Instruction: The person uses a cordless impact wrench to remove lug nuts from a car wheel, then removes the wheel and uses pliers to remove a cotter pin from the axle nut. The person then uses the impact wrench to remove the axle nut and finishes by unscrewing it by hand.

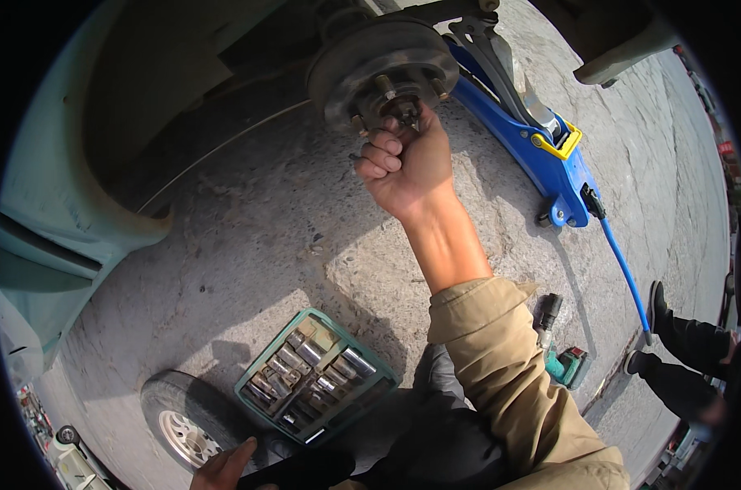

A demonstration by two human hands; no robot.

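Note:
My right hand [411,167] reaches up to the middle of a brake drum [370,61] with several wheel studs. Its fingers are curled, with thumb and fingertips closed at a dark metal piece in the hub centre [406,110]. A small dark tip shows left of the curled fingers; what it belongs to is hidden. My left hand [223,469] is low at the left, close to a wheel with a tyre [162,400] lying on the ground. Only part of it shows, and its grip is hidden. Between both arms lies an open green case of sockets [264,351].
A blue floor jack [501,122] with a yellow bar stands right of the drum, its blue handle [623,273] slanting down right. A green-and-black power wrench [562,359] lies by my right sleeve. Another person's legs [680,359] are at the right; pale green bodywork [48,196] curves at left.

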